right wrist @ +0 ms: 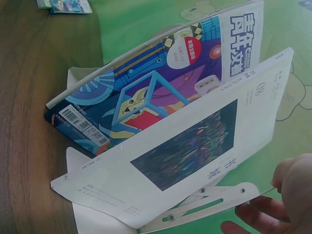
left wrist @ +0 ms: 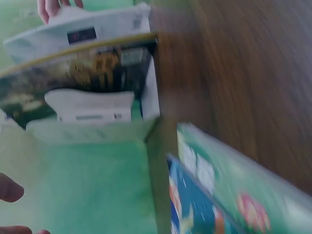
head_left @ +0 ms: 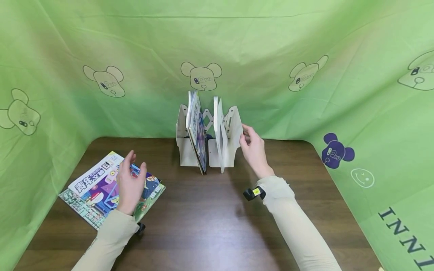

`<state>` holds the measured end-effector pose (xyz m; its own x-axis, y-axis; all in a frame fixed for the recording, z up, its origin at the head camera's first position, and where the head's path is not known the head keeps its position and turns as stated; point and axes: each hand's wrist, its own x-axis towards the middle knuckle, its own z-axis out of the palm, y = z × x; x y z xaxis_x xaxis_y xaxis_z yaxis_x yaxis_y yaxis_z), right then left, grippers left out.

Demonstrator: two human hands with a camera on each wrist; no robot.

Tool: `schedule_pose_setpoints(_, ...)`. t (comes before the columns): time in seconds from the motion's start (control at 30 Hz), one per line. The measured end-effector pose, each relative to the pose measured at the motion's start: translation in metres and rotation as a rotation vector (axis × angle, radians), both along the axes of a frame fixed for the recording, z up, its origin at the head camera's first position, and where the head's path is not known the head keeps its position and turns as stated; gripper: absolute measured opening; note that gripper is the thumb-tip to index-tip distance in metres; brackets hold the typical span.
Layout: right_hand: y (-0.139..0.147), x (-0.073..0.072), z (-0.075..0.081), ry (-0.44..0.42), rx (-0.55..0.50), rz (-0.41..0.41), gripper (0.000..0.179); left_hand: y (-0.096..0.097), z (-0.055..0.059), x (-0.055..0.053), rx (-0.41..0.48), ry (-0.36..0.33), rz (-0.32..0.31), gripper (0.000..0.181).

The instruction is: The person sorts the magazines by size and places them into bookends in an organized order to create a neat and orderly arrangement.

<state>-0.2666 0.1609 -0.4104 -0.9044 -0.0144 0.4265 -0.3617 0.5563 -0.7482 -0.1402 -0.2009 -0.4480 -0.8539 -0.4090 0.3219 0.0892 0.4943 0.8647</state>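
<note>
Two kinds of reading matter were held in a white book rack point(head_left: 234, 146), which was stood at the centre of the frame on a brown table point(head_left: 203, 210). In its left part a colourful magazine point(head_left: 200, 135) was leaned at a slant; how many copies were stacked behind its cover could not be told. In its right part a white booklet point(head_left: 219, 131) was stood, its cover splayed, and a gap was left between the two. The rack's right end panel was pinched at its edge between thumb and fingers of the right hand point(head_left: 254, 152). At lower left, loose magazines point(head_left: 96, 188) were laid overlapping, and above them the left hand point(head_left: 130, 184) was held with thumb and fingers parted, nothing being gripped.
</note>
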Motion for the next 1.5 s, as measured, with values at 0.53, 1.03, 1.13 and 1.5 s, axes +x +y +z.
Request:
schedule_pose_setpoints(0.53, -0.001, 0.002, 0.000, 0.001, 0.001, -0.007, 0.039, -0.066, -0.015, 0.023, -0.147, -0.230, 0.094, 0.072)
schedule_pose_setpoints(1.03, -0.002, 0.002, 0.001, 0.006, 0.012, -0.009, 0.039, -0.113, -0.029, 0.039, -0.280, -0.648, 0.071, 0.113)
schedule_pose_setpoints(1.13, -0.001, 0.002, 0.000, 0.009, 0.013, -0.009, 0.039, -0.117, -0.028, 0.039, -0.284, -0.738, 0.068, 0.118)
schedule_pose_setpoints(1.5, -0.001, 0.002, 0.000, 0.013, 0.010, -0.008, 0.039, -0.132, -0.030, 0.041, -0.413, -0.813, 0.022, 0.121)
